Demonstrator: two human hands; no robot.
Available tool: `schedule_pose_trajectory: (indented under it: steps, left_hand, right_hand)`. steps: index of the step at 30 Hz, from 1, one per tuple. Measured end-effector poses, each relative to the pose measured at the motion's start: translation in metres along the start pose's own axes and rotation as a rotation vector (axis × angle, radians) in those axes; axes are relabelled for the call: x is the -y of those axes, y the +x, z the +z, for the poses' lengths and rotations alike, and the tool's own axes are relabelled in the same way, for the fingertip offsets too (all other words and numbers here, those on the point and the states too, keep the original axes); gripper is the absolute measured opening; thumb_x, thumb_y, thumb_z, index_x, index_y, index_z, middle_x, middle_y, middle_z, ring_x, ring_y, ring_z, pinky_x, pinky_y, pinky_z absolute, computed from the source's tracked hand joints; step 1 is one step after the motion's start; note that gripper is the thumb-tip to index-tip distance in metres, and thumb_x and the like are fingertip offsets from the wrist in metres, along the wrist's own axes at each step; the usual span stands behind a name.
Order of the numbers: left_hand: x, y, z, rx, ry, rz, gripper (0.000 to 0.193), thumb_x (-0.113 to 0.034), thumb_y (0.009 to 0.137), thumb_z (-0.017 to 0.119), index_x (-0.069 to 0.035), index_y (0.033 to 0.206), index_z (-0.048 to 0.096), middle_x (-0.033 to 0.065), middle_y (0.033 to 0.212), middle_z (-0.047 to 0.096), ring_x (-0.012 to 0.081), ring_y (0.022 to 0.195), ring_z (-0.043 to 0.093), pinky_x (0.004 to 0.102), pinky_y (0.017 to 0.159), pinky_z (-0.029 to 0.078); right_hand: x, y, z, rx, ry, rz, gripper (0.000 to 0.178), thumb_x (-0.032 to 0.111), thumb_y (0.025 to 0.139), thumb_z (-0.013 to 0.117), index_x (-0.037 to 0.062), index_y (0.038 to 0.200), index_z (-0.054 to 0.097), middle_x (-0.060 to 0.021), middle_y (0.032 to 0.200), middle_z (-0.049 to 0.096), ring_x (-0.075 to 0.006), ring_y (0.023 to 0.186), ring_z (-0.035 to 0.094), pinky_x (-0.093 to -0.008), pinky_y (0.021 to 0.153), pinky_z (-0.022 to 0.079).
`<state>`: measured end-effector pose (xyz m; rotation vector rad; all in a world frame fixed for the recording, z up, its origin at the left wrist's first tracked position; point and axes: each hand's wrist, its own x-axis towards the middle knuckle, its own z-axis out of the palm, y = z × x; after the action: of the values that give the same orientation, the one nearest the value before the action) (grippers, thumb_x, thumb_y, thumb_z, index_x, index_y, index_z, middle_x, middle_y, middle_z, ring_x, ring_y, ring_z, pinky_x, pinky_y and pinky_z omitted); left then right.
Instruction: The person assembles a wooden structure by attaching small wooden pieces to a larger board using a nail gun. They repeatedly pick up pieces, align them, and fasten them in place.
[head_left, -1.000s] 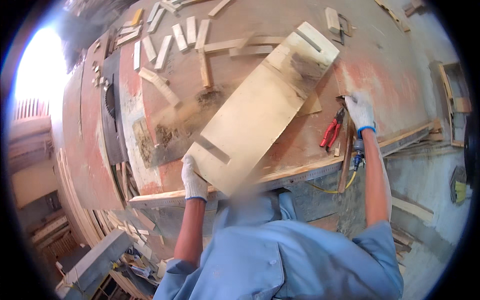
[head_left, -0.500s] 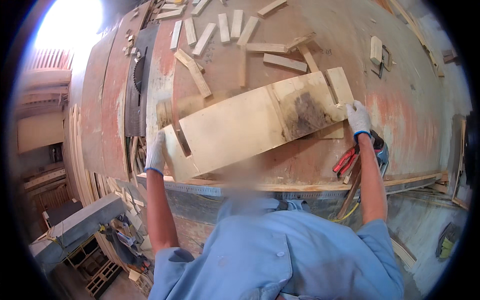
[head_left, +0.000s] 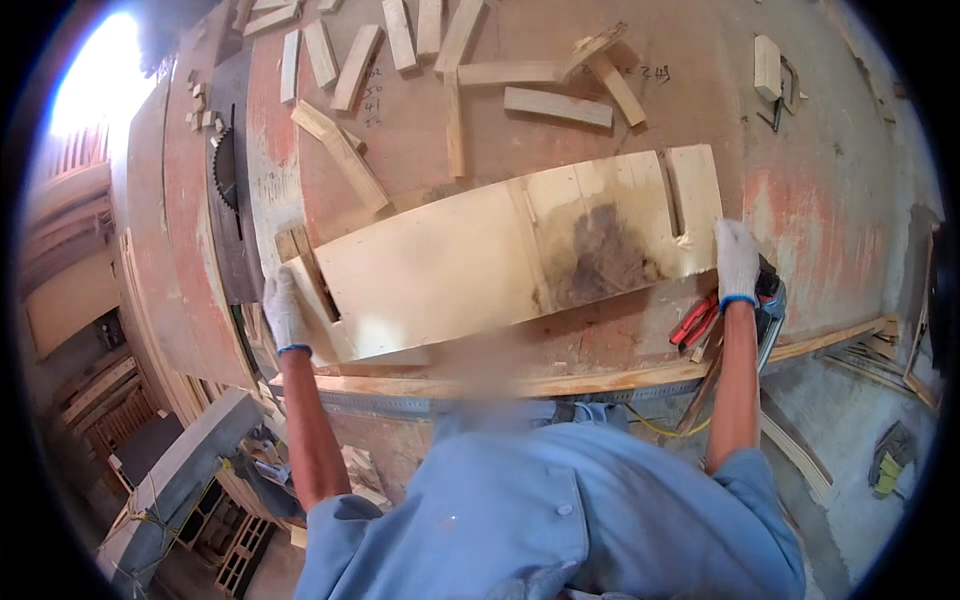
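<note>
A long pale wooden panel (head_left: 430,270) with a slightly curved far edge lies across my front, tilted a little up to the right. It has a narrow slot near each end and a dark stain on its right half. My gloved left hand (head_left: 285,312) grips its left end, the fingers on the edge and the thumb side against the face. At the right end my gloved right hand (head_left: 737,262) is closed on the panel's near corner, its fingertips partly hidden. Both gloves are white with blue cuffs.
Several wooden blocks (head_left: 555,107) lie on the worn worktable (head_left: 810,240) beyond the panel. A toothed saw blade (head_left: 222,170) stands up at the left. Red-handled pliers (head_left: 693,322) and a blue tool (head_left: 772,300) lie by my right wrist. A small clamp-like metal frame (head_left: 790,85) sits far right.
The panel has turned to lie more level, and it sits nearer to me relative to the blocks. Both hands have kept their hold on its ends. The whole view has turned somewhat.
</note>
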<state>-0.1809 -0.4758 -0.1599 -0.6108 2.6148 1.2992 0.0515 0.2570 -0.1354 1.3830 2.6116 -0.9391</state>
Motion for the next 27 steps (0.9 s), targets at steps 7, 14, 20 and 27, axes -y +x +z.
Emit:
schedule_pose_trajectory:
  steps: [7,14,20,27]
  left_hand:
    - [-0.062,0.036,0.024,0.006,0.257,0.125,0.051,-0.038,0.106,0.058,0.005,0.132,0.064,0.0162,0.122,0.07,0.0242,0.112,0.064,0.0358,0.099,0.048]
    - [-0.054,0.04,0.024,-0.142,0.177,0.0,0.05,-0.036,0.104,0.059,0.007,0.128,0.064,0.0177,0.117,0.07,0.0251,0.108,0.063,0.0382,0.096,0.05]
    - [-0.027,0.049,0.017,-0.164,-0.234,-0.07,0.052,-0.044,0.106,0.053,0.005,0.108,0.071,0.0116,0.097,0.071,0.0209,0.089,0.064,0.0365,0.087,0.05]
    - [-0.037,0.024,-0.048,-0.166,-0.754,0.07,0.058,-0.047,0.111,0.044,-0.002,0.08,0.065,0.011,0.074,0.067,0.0244,0.065,0.066,0.0384,0.062,0.055]
  right_hand:
    - [0.012,-0.026,0.02,0.005,0.113,-0.007,0.042,0.034,0.099,0.058,-0.0018,0.117,0.071,-0.0203,0.106,0.076,-0.0323,0.102,0.072,-0.0402,0.091,0.052]
    - [-0.002,0.002,0.04,-0.032,-0.268,-0.223,0.048,0.038,0.102,0.042,-0.0019,0.092,0.068,-0.0286,0.105,0.069,-0.0478,0.097,0.066,-0.0558,0.084,0.05]
    - [-0.023,0.003,0.05,-0.029,0.221,0.163,0.049,0.037,0.106,0.046,-0.0056,0.119,0.065,-0.0238,0.102,0.073,-0.037,0.098,0.07,-0.0463,0.087,0.052]
    - [0.017,-0.028,0.034,-0.303,0.606,0.376,0.058,0.048,0.108,0.047,-0.0015,0.13,0.068,-0.0113,0.121,0.071,-0.0203,0.107,0.064,-0.0354,0.093,0.05]
